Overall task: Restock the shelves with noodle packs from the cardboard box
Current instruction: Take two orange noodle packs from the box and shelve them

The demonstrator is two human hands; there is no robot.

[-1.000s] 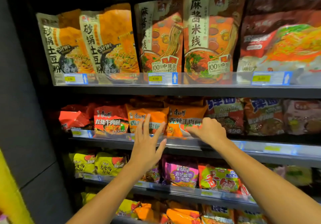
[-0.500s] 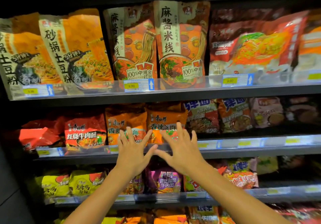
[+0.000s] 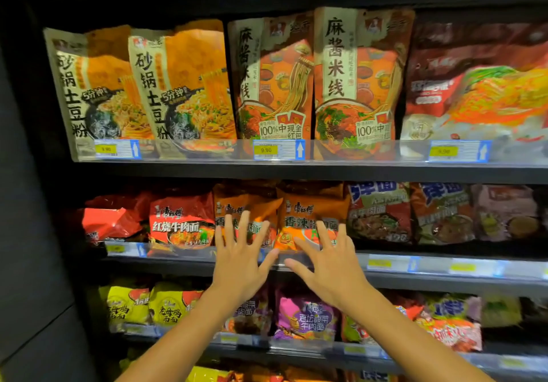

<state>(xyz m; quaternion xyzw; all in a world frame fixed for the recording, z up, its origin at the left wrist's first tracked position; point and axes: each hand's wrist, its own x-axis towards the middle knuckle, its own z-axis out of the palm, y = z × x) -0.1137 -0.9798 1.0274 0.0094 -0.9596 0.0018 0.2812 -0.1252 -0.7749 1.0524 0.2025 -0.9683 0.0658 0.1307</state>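
Two orange noodle packs stand side by side on the middle shelf [image 3: 444, 269]. My left hand [image 3: 240, 260] is spread flat, its fingertips against the left orange pack [image 3: 237, 200]. My right hand [image 3: 329, 263] is spread the same way, its fingers against the right orange pack [image 3: 308, 206]. Neither hand grips anything. The cardboard box is out of view.
A red noodle pack [image 3: 181, 221] stands left of the orange ones and darker packs [image 3: 379, 212] stand to their right. Tall pouches [image 3: 184, 85] fill the shelf above. Yellow [image 3: 130, 304] and purple packs [image 3: 305, 316] line the shelf below. A dark side panel [image 3: 32, 233] bounds the left.
My right hand has opened from a curled hold and both hands have come together, flat against the orange packs. The view swung right, then partly back.
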